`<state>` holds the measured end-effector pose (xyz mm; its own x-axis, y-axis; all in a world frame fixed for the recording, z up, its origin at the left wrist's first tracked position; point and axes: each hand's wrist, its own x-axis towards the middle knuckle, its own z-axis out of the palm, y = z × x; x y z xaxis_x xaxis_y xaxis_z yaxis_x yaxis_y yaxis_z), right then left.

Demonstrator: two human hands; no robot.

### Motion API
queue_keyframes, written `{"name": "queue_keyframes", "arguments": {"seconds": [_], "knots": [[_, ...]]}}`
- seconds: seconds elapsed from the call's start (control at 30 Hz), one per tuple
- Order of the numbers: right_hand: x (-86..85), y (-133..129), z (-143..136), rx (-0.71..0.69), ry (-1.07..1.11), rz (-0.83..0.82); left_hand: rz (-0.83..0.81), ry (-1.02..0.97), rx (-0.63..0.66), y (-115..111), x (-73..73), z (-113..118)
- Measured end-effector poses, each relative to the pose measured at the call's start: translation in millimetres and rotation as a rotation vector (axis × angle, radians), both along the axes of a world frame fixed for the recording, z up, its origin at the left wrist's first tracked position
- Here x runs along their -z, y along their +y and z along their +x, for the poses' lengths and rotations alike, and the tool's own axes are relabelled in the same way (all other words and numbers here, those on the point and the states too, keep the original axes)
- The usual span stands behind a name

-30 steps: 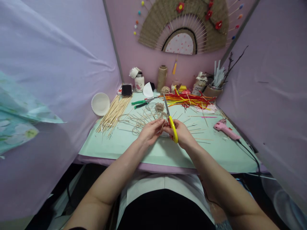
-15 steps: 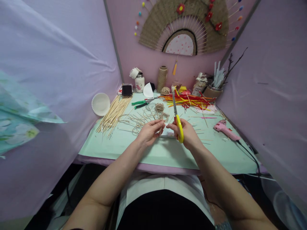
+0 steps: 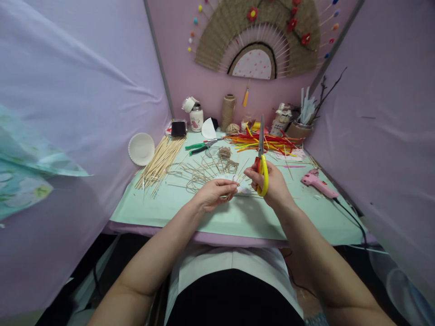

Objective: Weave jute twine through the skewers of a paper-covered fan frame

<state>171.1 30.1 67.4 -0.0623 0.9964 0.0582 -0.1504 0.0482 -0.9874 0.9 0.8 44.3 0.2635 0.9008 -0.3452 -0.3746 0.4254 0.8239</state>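
My right hand (image 3: 270, 183) holds scissors (image 3: 264, 174) with yellow and red handles, the blades pointing up and away. Just left of it, my left hand (image 3: 217, 194) is pinched at the fingertips on a thin piece of twine, small and partly hidden. Beneath and beyond the hands lies a fan-shaped frame of thin sticks (image 3: 207, 168) with loose twine woven about it. A pale patterned piece (image 3: 244, 190) shows under the fingers. A small ball of twine (image 3: 224, 153) rests behind the sticks.
A bundle of wooden sticks (image 3: 163, 158) and green-handled pliers (image 3: 199, 147) lie left. Red and yellow strips (image 3: 272, 142) are at the back. A pink glue gun (image 3: 319, 183) with a cord lies right. A twine spool (image 3: 229, 112) stands by the wall.
My right hand has moved right, away from my left hand, with the scissors now more upright. My left hand has shifted slightly nearer and to the right.
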Motion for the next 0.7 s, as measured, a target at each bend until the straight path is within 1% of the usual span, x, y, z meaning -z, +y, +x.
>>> {"name": "queue_keyframes", "arguments": {"seconds": [0.13,0.27,0.37,0.53,0.7], "knots": [[2.5,-0.5,-2.1,-0.008,0.07,0.001,0.01,-0.017,0.002,-0.3,0.1,1.1],[-0.3,-2.7,-3.5,-0.027,0.062,-0.018,-0.04,-0.048,-0.002,-0.1,-2.5,1.7],[-3.0,-3.5,-3.8,-0.043,0.04,-0.029,-0.065,-0.047,0.04,0.8,-4.3,0.3],[-6.6,-4.5,-4.6,-0.066,0.036,-0.048,-0.034,-0.049,0.134,0.5,-10.4,-0.6],[-6.5,-5.0,-5.3,-0.073,0.048,-0.061,-0.015,-0.043,0.155,-1.2,-19.3,2.2]]}}
